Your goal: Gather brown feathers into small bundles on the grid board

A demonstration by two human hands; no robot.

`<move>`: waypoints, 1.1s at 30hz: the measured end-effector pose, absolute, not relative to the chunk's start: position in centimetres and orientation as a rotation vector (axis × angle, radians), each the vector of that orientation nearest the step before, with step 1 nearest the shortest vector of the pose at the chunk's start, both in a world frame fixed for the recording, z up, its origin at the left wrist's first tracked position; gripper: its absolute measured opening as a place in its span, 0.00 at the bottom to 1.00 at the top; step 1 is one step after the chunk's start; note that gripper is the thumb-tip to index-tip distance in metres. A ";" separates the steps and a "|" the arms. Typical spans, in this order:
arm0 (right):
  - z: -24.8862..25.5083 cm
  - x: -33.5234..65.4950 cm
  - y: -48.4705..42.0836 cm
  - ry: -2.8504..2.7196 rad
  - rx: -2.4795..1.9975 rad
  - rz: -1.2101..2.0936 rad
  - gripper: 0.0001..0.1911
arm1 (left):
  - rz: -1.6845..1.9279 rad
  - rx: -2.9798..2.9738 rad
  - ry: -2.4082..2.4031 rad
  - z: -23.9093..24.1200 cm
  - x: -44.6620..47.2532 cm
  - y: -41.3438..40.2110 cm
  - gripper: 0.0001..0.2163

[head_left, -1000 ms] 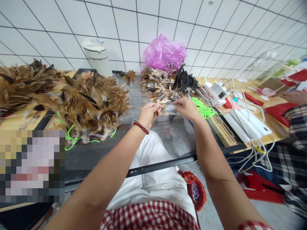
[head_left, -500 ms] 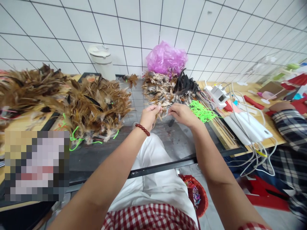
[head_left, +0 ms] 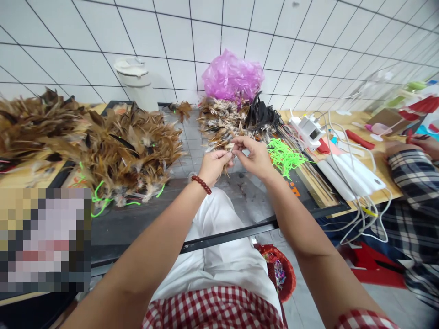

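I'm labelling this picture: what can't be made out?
In the head view:
Whatever is between left hand and right hand: too small, mostly hidden by both.
Inside white container: hidden by its lid.
Lower left: masked by pixelated patch.
Co-worker's hand: partly cut off by the right edge.

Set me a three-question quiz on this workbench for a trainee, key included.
1. True or false: the beaded bracelet is on the person's left wrist.

2. Which of these is nearest the right hand? A) white cables; B) green strings; C) red basket.

3. Fill the gap: just in front of the purple bag lies a pile of ____.

Key: 1. True. 2. B. 3. Feathers.
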State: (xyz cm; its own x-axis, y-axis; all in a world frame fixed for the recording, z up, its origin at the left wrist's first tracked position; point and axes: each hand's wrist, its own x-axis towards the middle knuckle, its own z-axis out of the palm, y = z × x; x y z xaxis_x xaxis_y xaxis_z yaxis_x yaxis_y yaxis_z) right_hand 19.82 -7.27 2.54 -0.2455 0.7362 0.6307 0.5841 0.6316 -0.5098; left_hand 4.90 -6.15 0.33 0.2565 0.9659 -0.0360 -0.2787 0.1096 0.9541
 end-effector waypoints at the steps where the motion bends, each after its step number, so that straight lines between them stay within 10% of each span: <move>1: 2.3 20.0 -7.0 -1.914 -1.077 0.183 0.15 | 1.117 1.048 0.846 0.3 4.9 -6.1 0.09; 13: -1.5 21.2 -4.7 -2.085 -1.730 -0.082 0.29 | 1.464 0.628 0.914 0.3 3.7 -4.3 0.09; 33: -1.4 21.3 -4.8 -2.054 -1.686 -0.037 0.09 | 1.449 0.618 0.891 -0.1 3.7 -4.1 0.11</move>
State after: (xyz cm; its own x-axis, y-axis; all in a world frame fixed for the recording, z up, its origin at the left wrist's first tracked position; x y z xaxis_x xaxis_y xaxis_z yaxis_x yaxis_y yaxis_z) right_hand 21.32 -4.82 -1.41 -0.1262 0.9178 0.3764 0.9308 0.2408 -0.2749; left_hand 3.68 -4.15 -0.07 -0.0923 0.9858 -0.1403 -0.5700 0.0632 0.8192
